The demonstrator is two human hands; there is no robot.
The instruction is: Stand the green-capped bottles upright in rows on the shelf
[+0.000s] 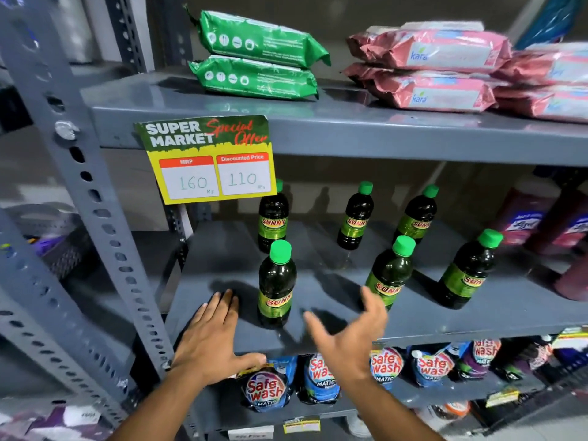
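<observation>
Head view: the left hand (211,340) lies palm down, fingers spread, on the front edge of the grey shelf (318,332), holding nothing. The right hand (348,337) hovers open and motion-blurred, also empty. Six green-capped bottles (276,284) stand upright in two rows of three. The front-left one stands between the hands, untouched. A price sign (206,159) hides the back-left bottle's cap.

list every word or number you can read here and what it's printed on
"SUPER MARKET Special Offer", "MRP 160", "Discounted Price 110": the offer card on the upper shelf edge.
"SUNNY": the green-capped bottles.
"kara": the pink packs.
"Safe wash MATIC": the pouches below.
Green packs, red bottles: print too blurred.
</observation>
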